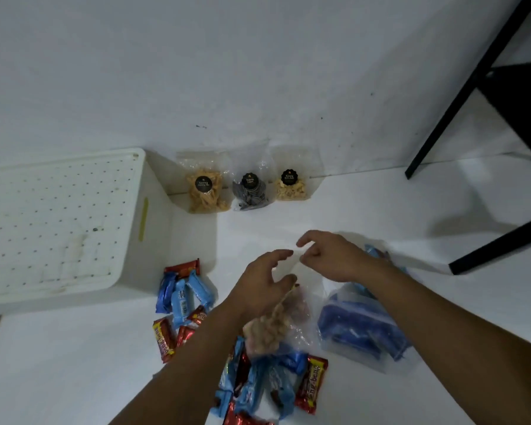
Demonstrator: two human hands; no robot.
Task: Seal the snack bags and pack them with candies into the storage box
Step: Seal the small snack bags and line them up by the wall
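Observation:
A clear snack bag (284,320) of pale nuts stands on the white floor in front of me. My left hand (259,283) and my right hand (328,256) pinch its transparent top edge from either side. Three clear snack bags with black round labels lean against the wall: yellow sticks (206,191), dark pieces (249,191) and pale pieces (290,185). Wrapped candies lie in two heaps, blue and red ones (181,302) by the box and more (267,384) near me. The white storage box (154,240) stands at the left with its perforated lid (52,222) on.
A clear bag of blue packets (359,326) lies under my right forearm. Black chair legs (460,111) stand at the right, one foot (497,250) close to my right arm. The white wall rises behind the three bags.

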